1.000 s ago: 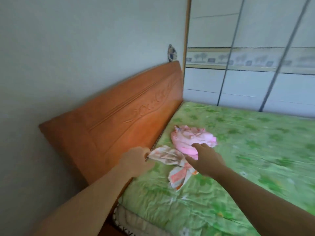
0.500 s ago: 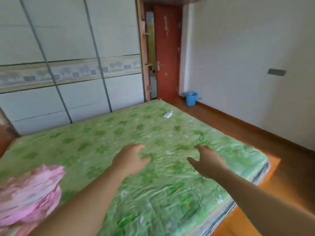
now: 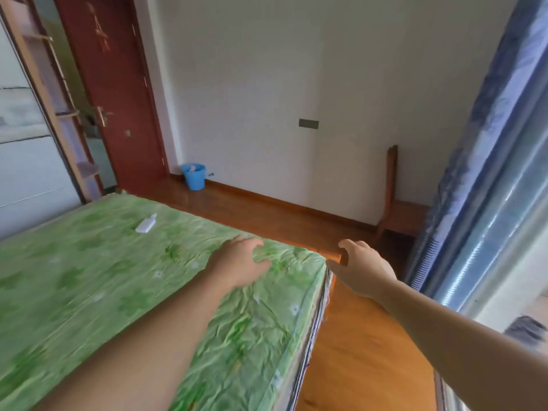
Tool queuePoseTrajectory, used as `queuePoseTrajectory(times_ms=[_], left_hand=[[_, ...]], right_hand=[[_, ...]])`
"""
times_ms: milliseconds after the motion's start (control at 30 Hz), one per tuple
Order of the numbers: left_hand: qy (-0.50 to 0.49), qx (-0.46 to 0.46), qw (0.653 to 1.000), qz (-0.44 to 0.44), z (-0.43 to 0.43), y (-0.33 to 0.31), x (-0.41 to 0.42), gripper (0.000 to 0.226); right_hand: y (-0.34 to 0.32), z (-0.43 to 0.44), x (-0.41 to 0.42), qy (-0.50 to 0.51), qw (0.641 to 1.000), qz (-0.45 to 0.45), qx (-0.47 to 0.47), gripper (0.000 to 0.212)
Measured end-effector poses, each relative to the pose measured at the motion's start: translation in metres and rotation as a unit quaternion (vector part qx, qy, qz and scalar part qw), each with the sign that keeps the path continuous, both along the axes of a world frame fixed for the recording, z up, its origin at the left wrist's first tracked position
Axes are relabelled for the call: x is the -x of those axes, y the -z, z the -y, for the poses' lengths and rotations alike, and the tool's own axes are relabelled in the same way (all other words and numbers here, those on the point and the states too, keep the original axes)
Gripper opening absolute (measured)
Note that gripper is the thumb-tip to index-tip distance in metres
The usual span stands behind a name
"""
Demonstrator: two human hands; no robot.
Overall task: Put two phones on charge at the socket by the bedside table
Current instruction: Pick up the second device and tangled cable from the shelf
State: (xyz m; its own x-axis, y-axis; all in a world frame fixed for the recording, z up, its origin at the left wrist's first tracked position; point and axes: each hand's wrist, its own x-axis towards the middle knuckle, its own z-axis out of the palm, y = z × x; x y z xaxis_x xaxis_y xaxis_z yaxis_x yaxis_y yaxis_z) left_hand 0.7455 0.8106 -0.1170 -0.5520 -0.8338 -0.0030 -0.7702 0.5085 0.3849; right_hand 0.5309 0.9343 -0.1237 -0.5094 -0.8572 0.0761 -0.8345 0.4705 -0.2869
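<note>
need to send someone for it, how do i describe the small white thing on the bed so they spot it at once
Find the green-sheeted bed. Near its far edge, on the side toward the dark red door, lies a small white object. It is the only loose item seen on the bed; the blue bucket stands on the floor.

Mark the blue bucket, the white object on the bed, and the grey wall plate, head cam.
blue bucket [image 3: 194, 178]: head view, middle of its outer wall.
white object [image 3: 145, 225]: head view, middle of its body.
grey wall plate [image 3: 308, 123]: head view, centre of its face.
</note>
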Motion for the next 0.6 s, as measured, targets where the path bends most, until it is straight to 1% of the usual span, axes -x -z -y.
queuePoseTrajectory(times_ms=[233,367,500,600], left_hand=[[0.073,-0.004,0.997,-0.005,0.067,-0.003,0.087,0.056],[0.097,0.000,0.995,-0.009,0.094,-0.004,0.142,0.054],[0.118,-0.021,0.993,-0.013,0.118,0.007,0.213,0.053],[0.119,-0.027,0.993,-0.011,0.143,0.018,0.278,0.053]], right_hand=[[-0.009,0.041,0.066,0.069,0.997,0.004,0.015,0.066],[-0.009,0.061,0.109,0.091,0.996,0.009,0.017,0.067],[0.002,0.081,0.174,0.112,0.993,0.020,0.012,0.067],[0.011,0.104,0.240,0.113,0.993,0.032,0.013,0.065]])
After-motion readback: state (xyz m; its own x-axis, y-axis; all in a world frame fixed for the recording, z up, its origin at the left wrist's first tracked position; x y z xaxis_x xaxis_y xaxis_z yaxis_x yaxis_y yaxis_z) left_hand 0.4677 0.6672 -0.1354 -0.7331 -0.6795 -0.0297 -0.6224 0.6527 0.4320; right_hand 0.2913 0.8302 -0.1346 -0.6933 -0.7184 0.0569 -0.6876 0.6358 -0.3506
